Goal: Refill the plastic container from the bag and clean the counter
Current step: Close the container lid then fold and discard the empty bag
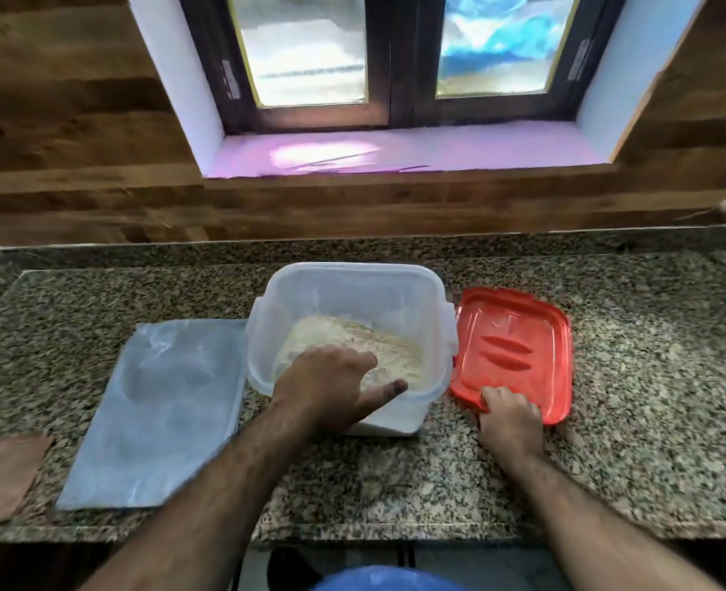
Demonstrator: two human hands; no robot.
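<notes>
A clear plastic container (352,292) stands open at the middle of the granite counter (395,484), holding a low heap of pale grain (352,339). My left hand (335,386) grips its near rim, thumb outside and fingers inside over the grain. The red lid (523,347) lies flat just right of the container. My right hand (508,415) holds the lid's near left corner. An empty-looking clear plastic bag (160,411) lies flat to the left of the container.
A brown cloth or paper piece (3,475) lies at the counter's front left edge. A wood-panelled wall and a window with a pale sill (395,155) rise behind the counter. Bare granite stretches to the right of the lid.
</notes>
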